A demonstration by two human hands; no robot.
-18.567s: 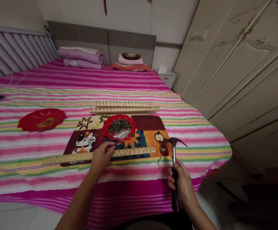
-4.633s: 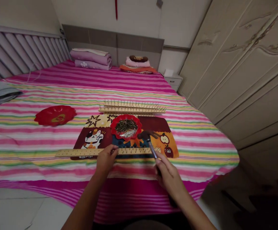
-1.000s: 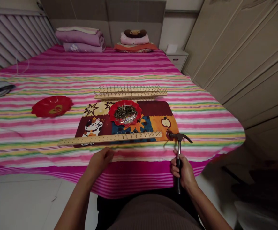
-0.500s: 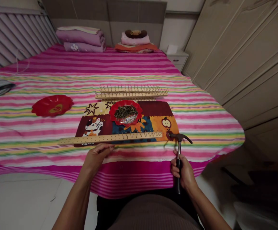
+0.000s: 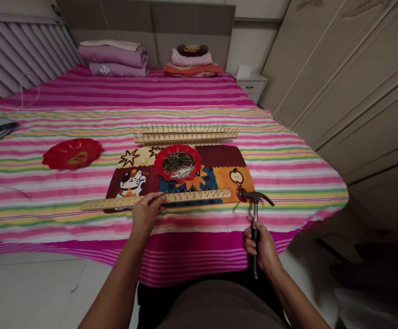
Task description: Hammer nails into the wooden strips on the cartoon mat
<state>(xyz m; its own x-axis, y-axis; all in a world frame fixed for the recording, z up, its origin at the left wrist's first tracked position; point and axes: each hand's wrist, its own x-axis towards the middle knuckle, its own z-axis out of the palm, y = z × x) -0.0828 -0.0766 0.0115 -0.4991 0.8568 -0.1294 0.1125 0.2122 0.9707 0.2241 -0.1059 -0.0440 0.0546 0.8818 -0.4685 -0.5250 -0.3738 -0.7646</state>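
Observation:
My right hand (image 5: 261, 244) is wrapped round the black grip of a claw hammer (image 5: 255, 219), whose head is up over the printed mat's right edge. Over the long pale wooden strip (image 5: 113, 203), my left hand (image 5: 149, 208) has thumb and fingers pinched together at the left end of a row of upright nails (image 5: 199, 193). Whatever sits in that pinch is too small to make out. The strip's left part shows bare small holes. Behind it, a red scalloped dish (image 5: 157, 170) holds a heap of loose nails (image 5: 180, 165).
A patterned mat (image 5: 221, 155) lies under the strip and dish on a striped bedspread (image 5: 281, 169). Several nail-studded strips (image 5: 187, 137) lie behind the mat. Another red dish (image 5: 60, 154) is at left. Folded bedding (image 5: 116, 57) lies by the headboard; a wardrobe (image 5: 308, 82) stands at right.
My left hand has moved up and to the right, from the strip's front edge to over the strip by the nails. My right hand keeps the hammer in nearly the same place.

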